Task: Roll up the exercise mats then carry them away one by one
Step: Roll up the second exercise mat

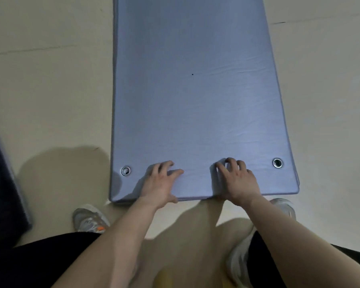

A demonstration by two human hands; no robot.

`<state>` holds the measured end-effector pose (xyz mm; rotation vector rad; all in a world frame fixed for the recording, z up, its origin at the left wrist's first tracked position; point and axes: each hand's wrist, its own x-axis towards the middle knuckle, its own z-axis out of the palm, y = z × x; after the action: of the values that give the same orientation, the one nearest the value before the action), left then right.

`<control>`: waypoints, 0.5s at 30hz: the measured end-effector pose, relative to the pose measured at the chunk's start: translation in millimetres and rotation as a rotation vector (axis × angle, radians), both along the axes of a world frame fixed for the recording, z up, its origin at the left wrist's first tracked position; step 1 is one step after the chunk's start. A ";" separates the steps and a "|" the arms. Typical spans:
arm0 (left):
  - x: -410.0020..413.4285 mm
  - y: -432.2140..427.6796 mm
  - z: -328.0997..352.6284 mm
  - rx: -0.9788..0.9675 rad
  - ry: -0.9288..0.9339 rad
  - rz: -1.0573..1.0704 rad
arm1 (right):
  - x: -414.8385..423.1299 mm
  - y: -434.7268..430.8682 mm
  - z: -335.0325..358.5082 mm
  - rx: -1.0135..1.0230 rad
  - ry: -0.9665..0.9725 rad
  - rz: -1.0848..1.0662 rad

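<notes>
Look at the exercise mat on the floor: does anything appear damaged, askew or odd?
Only minor things: creases run across the exercise mat's right half, and a small dark speck sits near its middle. Otherwise it lies flat, both corner eyelets intact.

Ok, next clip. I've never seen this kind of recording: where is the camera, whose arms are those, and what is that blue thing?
There is no machine here. A person wears one wide-angle camera on the head, looking forward and down, so the bare arms reaching in from the bottom are the wearer's own. The blue thing is an exercise mat, lying flat and unrolled on a pale floor. It has a metal eyelet at each near corner. The left hand and right hand both sit on the mat's near end with fingers bent. Whether the thumbs hook under the edge cannot be told. A grey sneaker shows below, and a dark object at the left edge is too blurred to name.
</notes>
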<state>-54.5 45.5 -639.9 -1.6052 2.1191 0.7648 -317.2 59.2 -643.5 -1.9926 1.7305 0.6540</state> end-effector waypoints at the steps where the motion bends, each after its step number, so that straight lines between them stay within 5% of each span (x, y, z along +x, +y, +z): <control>1: 3.8 -9.2 4.1 -0.003 0.064 0.027 | -2.1 -3.0 1.3 0.008 -0.014 0.020; 6: -2.6 -42.0 33.2 0.201 -0.032 -0.109 | -11.6 -33.6 41.0 0.200 -0.103 0.130; 10: -1.9 -37.8 48.7 0.281 0.094 0.027 | -6.1 -54.2 76.3 -0.019 -0.128 0.127; 13: 2.9 -47.8 66.0 0.041 0.190 0.215 | -1.0 -64.1 74.6 -0.337 -0.171 0.065; 15: 0.2 -54.7 67.6 -0.358 0.115 0.122 | 7.6 -69.2 61.4 -0.489 -0.190 -0.006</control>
<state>-54.4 -9.2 -572.2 -1.9283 2.3614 0.5463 -309.6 -10.0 -582.1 -2.2710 1.9055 0.0259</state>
